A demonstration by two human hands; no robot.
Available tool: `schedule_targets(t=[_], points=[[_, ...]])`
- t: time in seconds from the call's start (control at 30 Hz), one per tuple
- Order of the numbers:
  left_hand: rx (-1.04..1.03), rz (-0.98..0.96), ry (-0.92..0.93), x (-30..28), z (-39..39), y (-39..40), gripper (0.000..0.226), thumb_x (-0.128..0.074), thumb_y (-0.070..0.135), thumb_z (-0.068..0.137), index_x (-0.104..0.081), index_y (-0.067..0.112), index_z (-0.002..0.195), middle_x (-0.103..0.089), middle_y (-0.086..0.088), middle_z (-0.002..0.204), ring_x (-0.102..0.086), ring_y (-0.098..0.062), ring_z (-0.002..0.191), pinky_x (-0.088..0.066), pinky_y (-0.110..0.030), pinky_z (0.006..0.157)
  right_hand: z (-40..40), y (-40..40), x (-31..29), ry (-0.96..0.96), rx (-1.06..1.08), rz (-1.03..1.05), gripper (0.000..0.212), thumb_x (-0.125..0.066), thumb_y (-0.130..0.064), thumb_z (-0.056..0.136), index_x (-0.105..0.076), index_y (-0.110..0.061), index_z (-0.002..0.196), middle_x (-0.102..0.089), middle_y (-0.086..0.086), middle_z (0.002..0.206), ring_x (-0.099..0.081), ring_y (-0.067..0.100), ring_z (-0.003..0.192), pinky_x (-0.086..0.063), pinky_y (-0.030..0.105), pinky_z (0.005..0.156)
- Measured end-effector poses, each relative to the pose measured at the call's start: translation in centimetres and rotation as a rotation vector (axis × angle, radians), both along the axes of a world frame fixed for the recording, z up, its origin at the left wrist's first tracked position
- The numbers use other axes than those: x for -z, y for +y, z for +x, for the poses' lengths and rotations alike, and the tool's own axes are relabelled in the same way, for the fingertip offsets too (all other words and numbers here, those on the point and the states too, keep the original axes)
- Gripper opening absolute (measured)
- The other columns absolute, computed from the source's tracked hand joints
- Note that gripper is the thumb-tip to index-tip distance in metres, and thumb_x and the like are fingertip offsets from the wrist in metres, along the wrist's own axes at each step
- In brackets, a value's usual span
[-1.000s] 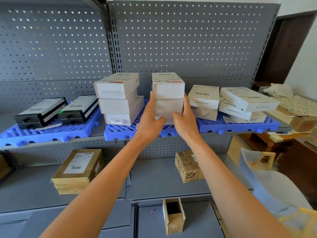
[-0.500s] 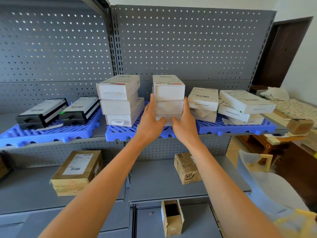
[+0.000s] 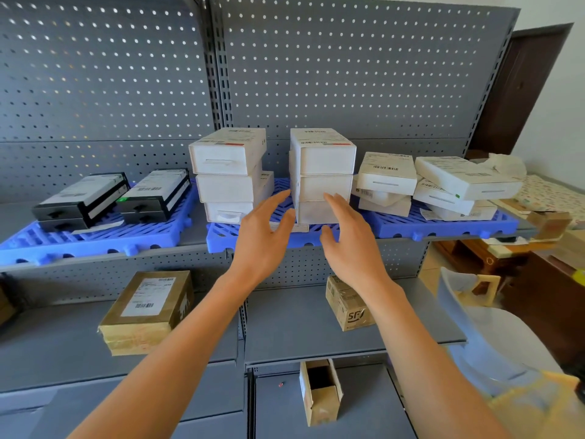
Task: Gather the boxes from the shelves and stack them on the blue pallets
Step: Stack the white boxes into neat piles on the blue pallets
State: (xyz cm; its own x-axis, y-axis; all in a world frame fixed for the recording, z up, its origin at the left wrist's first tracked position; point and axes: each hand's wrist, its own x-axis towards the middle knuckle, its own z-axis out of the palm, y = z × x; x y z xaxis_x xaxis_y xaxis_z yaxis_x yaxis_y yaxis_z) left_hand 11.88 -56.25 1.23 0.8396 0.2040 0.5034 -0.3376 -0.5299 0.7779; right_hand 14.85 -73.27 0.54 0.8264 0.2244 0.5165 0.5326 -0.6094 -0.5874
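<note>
Both hands spread, holding nothing: left hand (image 3: 262, 229) and right hand (image 3: 348, 236) just in front of three-box white stack (image 3: 323, 175) at blue pallet (image 3: 443, 226) front edge.

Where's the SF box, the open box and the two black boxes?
SF box (image 3: 351, 312): head view, on its front face by the logo.
Open box (image 3: 321, 392): head view, on its dark open top.
Black boxes (image 3: 84, 198): head view, on the left one's pale top.

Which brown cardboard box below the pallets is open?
The small narrow carton on the lowest shelf: its top flaps stand open over a dark inside. The labelled box and the SF box are sealed.
</note>
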Motion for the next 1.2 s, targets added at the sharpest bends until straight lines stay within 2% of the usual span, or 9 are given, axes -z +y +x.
schedule_targets(t=[0.1,0.23,0.4,0.47,0.53,0.73,0.87,1.0,1.2], points=[[-0.007,-0.012,-0.01,-0.1,-0.4,1.4,0.04,-0.056,0.035,0.102,-0.056,0.028,0.141,-0.059,0.013,0.14,-0.05,-0.003,0.13,-0.048,-0.034,0.106,-0.4,2.0,-0.6,-0.02,-0.042,0.007,0.055,-0.052,-0.018,0.1,-0.035,-0.025,0.153,-0.035,-0.001,0.159,-0.033,0.018,0.146,-0.035,0.043,0.116],[-0.026,-0.013,-0.031,-0.8,-1.2,3.7,0.036,-0.056,0.031,0.101,-0.06,0.025,0.136,-0.063,0.012,0.133,-0.054,-0.002,0.125,-0.045,-0.02,0.1,-1.1,4.8,-1.6,-0.014,-0.077,0.043,0.053,-0.053,-0.017,0.1,-0.04,-0.024,0.151,-0.05,-0.004,0.144,-0.056,0.014,0.118,-0.042,0.038,0.106],[-0.077,-0.061,-0.097,-1.2,-2.0,7.8,0.026,-0.058,0.028,0.1,-0.068,0.026,0.124,-0.069,0.014,0.114,-0.062,0.002,0.109,-0.05,-0.02,0.09,-1.1,8.3,-2.8,0.023,-0.11,0.081,0.057,-0.055,-0.016,0.1,-0.037,-0.022,0.153,-0.042,-0.005,0.155,-0.038,0.008,0.14,-0.032,0.019,0.111],[-0.118,-0.085,-0.15,-1.6,-2.3,9.6,0.021,-0.059,0.023,0.1,-0.07,0.025,0.118,-0.068,0.019,0.107,-0.062,0.006,0.101,-0.05,-0.014,0.084,-1.0,9.7,-3.2,0.036,-0.105,0.091,0.061,-0.056,-0.016,0.1,-0.032,-0.025,0.155,-0.043,-0.007,0.153,-0.043,0.001,0.13,-0.033,0.008,0.1],[-0.17,-0.113,-0.215,-2.1,-2.2,11.3,0.019,-0.061,0.02,0.099,-0.07,0.022,0.115,-0.069,0.015,0.103,-0.063,0.005,0.094,-0.05,-0.011,0.076,-0.9,11.0,-3.6,0.044,-0.099,0.111,0.066,-0.056,-0.018,0.099,-0.027,-0.028,0.157,-0.046,-0.008,0.148,-0.048,-0.001,0.12,-0.039,0.012,0.096],[-0.189,-0.146,-0.194,-3.1,0.1,14.3,0.049,-0.071,0.021,0.091,-0.053,0.028,0.136,-0.056,0.009,0.129,-0.056,-0.008,0.117,-0.053,-0.026,0.087,0.4,14.1,-4.2,0.033,-0.051,0.155,0.077,-0.061,-0.019,0.096,-0.017,-0.026,0.159,-0.051,-0.011,0.142,-0.05,-0.007,0.099,-0.039,0.016,0.089],[-0.053,-0.123,-0.077,-2.9,1.9,15.2,0.072,-0.072,0.025,0.091,-0.036,0.026,0.154,-0.051,0.012,0.146,-0.051,-0.008,0.13,-0.052,-0.036,0.1,1.3,15.3,-4.1,0.012,-0.036,0.188,0.075,-0.06,-0.017,0.096,-0.02,-0.026,0.158,-0.061,-0.007,0.134,-0.055,0.001,0.112,-0.047,0.024,0.096],[0.018,-0.09,-0.125,-2.4,2.8,15.5,0.058,-0.062,0.017,0.097,-0.044,0.029,0.151,-0.062,0.02,0.134,-0.052,-0.008,0.09,-0.059,-0.034,0.084,1.4,15.8,-3.8,-0.006,-0.054,0.219,0.068,-0.056,-0.011,0.096,-0.029,-0.033,0.154,-0.066,-0.01,0.122,-0.061,0.004,0.102,-0.052,0.023,0.087],[-0.049,-0.16,-0.168,-1.7,3.1,15.6,0.046,-0.061,0.012,0.098,-0.056,0.023,0.142,-0.059,0.048,0.094,-0.051,-0.003,0.087,-0.056,-0.032,0.092,1.5,16.0,-3.5,0.021,-0.037,0.236,0.071,-0.055,-0.01,0.096,-0.025,-0.034,0.156,-0.065,-0.009,0.122,-0.061,0.003,0.101,-0.053,0.025,0.087]])
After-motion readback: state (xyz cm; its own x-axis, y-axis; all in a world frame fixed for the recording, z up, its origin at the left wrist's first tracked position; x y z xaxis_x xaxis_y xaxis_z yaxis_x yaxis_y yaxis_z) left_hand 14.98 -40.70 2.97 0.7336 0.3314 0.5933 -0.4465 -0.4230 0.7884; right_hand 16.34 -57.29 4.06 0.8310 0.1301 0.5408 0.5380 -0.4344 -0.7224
